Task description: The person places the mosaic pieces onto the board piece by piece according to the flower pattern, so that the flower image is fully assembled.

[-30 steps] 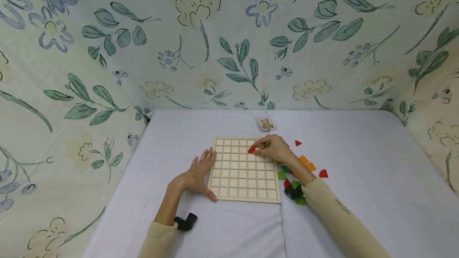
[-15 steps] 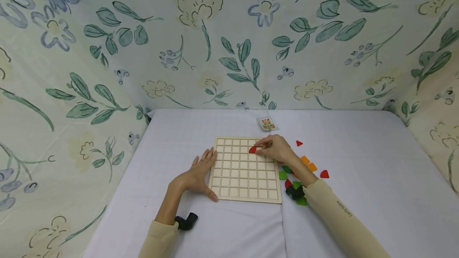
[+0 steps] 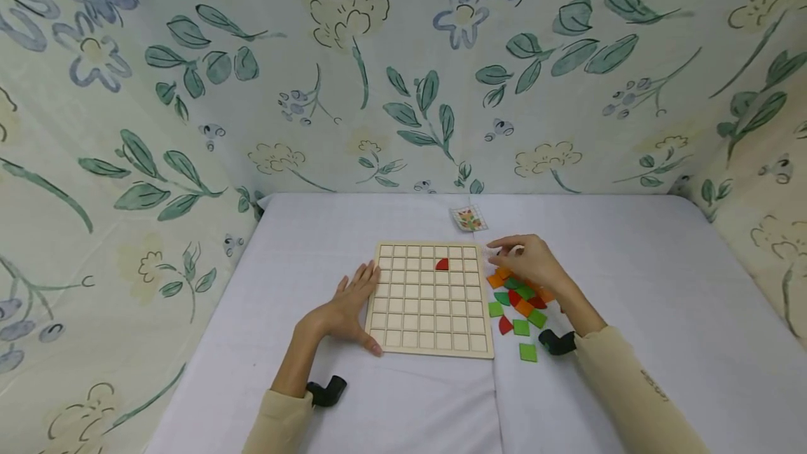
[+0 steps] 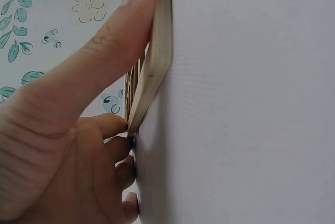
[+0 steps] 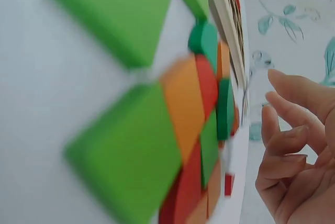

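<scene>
On 1 board (image 3: 412, 319), 1 red piece (image 3: 443, 265)

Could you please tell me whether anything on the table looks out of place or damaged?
I see no damage. The small printed card beyond the board lies askew to it, and the white cloth is creased nearer the person. The coloured pieces right of the board overlap untidily, though that hardly seems odd.
</scene>
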Tool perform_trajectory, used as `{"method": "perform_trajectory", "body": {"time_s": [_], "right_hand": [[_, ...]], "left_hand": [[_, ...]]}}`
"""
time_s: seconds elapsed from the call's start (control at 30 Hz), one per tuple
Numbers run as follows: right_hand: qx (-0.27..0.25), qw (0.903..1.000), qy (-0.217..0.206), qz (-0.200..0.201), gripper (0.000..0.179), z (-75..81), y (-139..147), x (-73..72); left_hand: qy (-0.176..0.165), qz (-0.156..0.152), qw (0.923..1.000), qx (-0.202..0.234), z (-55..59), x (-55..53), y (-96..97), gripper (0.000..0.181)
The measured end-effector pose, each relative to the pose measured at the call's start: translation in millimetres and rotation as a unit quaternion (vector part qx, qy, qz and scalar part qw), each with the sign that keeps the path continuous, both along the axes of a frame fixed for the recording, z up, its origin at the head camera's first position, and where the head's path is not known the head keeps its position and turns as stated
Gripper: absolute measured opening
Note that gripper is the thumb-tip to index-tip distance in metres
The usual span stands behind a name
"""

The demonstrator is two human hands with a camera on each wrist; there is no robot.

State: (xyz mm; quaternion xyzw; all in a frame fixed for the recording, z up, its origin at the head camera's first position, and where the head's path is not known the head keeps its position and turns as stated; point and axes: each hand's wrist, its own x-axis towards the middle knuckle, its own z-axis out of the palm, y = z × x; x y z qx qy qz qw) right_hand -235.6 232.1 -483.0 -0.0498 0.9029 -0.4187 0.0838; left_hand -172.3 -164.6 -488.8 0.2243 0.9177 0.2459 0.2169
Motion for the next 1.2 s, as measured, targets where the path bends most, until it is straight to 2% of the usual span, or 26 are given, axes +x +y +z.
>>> {"method": "perform_trajectory", "body": {"time_s": [0.2, 0.43, 0.57, 0.87, 1.2], "right_hand": [[0.042, 0.9963, 0.030, -0.069, 0.037, -1.6, 30.4, 5.1], [0.046, 0.9913, 0.001, -0.124, 0.043, -9.6, 50.1, 8.1], [0.028, 0.9904, -0.019, -0.134, 0.043, -11.6, 54.9, 7.5], [0.012, 0.9897, -0.028, -0.140, 0.038, -18.7, 52.0, 4.1], [0.044, 0.9893, -0.003, -0.139, 0.038, -15.3, 40.1, 0.4]], "left_hand": [[0.000, -0.001, 1.0000, 0.001, -1.8, 0.4, -0.9, 0.156], [-0.002, -0.001, 1.0000, -0.001, -2.3, 0.6, -0.8, 0.156], [-0.001, 0.000, 1.0000, -0.005, -2.7, 0.2, -1.0, 0.156], [-0.002, 0.000, 1.0000, -0.003, -2.7, -0.3, -1.2, 0.156], [-0.003, 0.000, 1.0000, 0.004, -2.3, -1.0, -1.5, 0.156]]}}
